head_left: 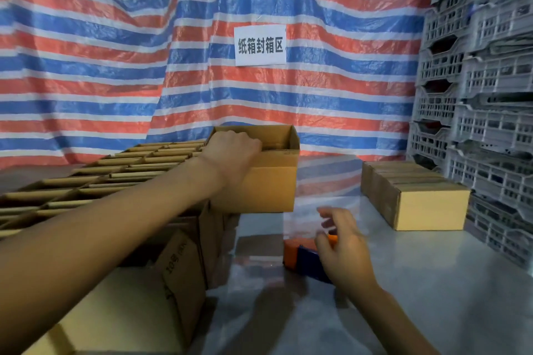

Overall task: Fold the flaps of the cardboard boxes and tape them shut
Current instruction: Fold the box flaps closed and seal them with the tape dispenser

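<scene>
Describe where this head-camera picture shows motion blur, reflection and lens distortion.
Head view: the right hand is smeared by motion; the left hand on the open box is sharper; the shiny table mirrors the striped tarp; the crate stack leans, bent by the wide lens.

I see my left grip (233, 153) curled over the near rim of an open cardboard box (268, 181), just beside rows of open boxes (115, 179). My right grip (343, 248), fingers spread and blurred, hovers at the orange-and-blue tape dispenser (297, 253) lying on the surface (432, 282). Closed boxes (418, 196) stand to the right, near stacked grey crates (490, 81).
</scene>
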